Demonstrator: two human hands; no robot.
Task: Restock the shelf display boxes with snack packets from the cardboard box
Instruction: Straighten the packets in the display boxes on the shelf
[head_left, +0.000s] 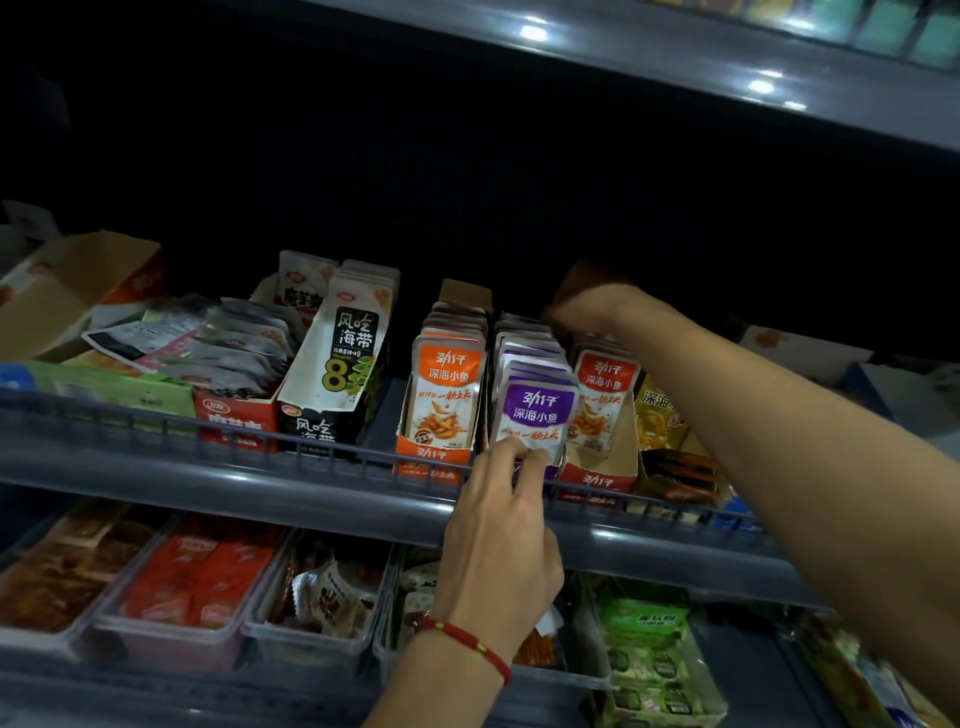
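Purple snack packets (535, 410) stand upright in a row inside a display box on a grey metal shelf (260, 488), and the left hand (506, 525) pinches the bottom edge of the front packet between thumb and fingertips. That hand wears a red cord bracelet (467, 642) at the wrist.

Just left of this hand, an orange display box (434, 457) holds a matching row of orange packets (447, 395). Just right of it, a red display box (597, 475) holds red packets (605, 400).

Above and behind the red packets, the right hand (584, 306) reaches deep into the dark back of the shelf, its arm stretching in from the lower right. Its fingers are curled at the rear of the red row near a brown cardboard flap, but the shadow hides whether they grip anything.

Further left of the left hand stand a black and white seaweed snack box (337, 379) and a red box of loosely tilted silver packets (234, 353). Beyond those, at the far left, an open cardboard box (67, 291) rests on the shelf.

Below the left wrist, clear plastic bins (197, 597) on the lower shelf hold more snacks.
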